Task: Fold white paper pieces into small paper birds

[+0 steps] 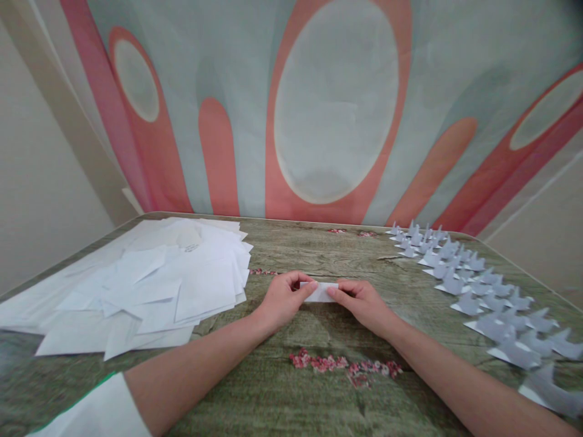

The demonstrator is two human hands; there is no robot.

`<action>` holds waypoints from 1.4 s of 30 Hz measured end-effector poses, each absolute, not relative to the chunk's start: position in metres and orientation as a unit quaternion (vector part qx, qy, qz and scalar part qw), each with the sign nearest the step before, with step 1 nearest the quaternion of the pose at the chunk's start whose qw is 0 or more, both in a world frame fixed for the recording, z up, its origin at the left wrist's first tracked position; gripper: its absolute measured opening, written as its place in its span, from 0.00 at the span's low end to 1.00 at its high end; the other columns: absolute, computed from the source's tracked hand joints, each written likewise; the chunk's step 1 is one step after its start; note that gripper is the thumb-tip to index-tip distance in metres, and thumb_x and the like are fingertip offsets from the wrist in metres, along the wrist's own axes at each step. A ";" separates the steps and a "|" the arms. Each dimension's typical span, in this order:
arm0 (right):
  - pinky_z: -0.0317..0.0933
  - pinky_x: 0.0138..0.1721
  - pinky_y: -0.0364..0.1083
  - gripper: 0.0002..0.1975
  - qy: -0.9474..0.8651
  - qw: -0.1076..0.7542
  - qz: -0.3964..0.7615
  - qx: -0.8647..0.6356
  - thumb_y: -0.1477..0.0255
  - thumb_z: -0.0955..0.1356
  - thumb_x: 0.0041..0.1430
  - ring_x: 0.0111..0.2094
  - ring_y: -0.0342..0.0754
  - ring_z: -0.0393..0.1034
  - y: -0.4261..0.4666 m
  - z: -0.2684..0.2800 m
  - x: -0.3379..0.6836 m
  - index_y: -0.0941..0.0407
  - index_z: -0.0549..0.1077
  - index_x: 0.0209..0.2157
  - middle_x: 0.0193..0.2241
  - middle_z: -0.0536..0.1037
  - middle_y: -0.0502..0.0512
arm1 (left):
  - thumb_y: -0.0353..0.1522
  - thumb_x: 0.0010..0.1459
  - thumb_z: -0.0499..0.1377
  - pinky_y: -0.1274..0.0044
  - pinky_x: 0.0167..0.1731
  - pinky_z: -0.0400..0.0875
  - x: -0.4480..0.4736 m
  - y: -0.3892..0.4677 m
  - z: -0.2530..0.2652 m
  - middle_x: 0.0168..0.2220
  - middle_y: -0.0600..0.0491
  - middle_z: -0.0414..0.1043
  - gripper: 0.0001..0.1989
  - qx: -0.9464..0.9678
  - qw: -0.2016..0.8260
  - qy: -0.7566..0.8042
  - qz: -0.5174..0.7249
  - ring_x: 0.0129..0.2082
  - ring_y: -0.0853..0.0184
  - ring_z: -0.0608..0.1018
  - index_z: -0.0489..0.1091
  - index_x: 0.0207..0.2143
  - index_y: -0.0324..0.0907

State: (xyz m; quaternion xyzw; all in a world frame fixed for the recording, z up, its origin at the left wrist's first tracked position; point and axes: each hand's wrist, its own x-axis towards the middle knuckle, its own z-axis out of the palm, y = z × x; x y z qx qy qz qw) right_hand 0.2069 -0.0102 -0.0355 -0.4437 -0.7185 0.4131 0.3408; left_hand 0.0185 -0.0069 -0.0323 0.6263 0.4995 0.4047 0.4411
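Left hand (283, 298) and right hand (365, 306) are each nearly closed, thumb against fingers, with one end of the same small paper strip (321, 293) pinched between them. Beneath both hands spreads the wood-patterned tabletop (246, 388). Left of the left hand and well apart from it lies a broad pile of white paper (207, 288), its sheets overlapping loosely. Right of the right hand, slanted rows of folded paper figures (452, 282) run from beyond it back toward the forearm. Smallest is the strip itself, bridging the gap between the thumbs; its layers are too small to count. The step looks like shaping or pressing a fold. To do it well, keep both pinches level, line up the edges before bearing down, and run the thumbs outward with even pressure, since a skewed crease would probably be hard to undo.
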 end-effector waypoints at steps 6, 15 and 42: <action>0.49 0.25 0.41 0.19 -0.666 0.378 0.445 -0.464 0.56 0.63 0.53 0.24 0.41 0.54 -0.007 -0.043 0.208 0.58 0.72 0.25 0.20 0.63 0.47 | 0.39 0.49 0.59 0.80 0.25 0.62 0.020 -0.007 -0.030 0.26 0.53 0.72 0.14 0.592 0.472 0.485 0.437 0.25 0.70 0.70 0.73 0.31 0.36; 0.47 0.25 0.41 0.19 -0.645 0.392 0.468 -0.460 0.57 0.63 0.53 0.23 0.40 0.53 -0.008 -0.041 0.207 0.59 0.68 0.22 0.20 0.63 0.47 | 0.40 0.49 0.58 0.80 0.26 0.63 0.019 -0.008 -0.032 0.25 0.53 0.71 0.14 0.582 0.467 0.494 0.447 0.25 0.71 0.69 0.72 0.29 0.36; 0.53 0.26 0.41 0.17 -0.684 0.400 0.418 -0.445 0.60 0.60 0.57 0.24 0.42 0.58 -0.013 -0.033 0.203 0.57 0.66 0.23 0.20 0.63 0.47 | 0.35 0.51 0.58 0.78 0.32 0.67 0.018 -0.009 -0.032 0.34 0.50 0.75 0.13 0.622 0.481 0.454 0.419 0.32 0.66 0.74 0.73 0.38 0.38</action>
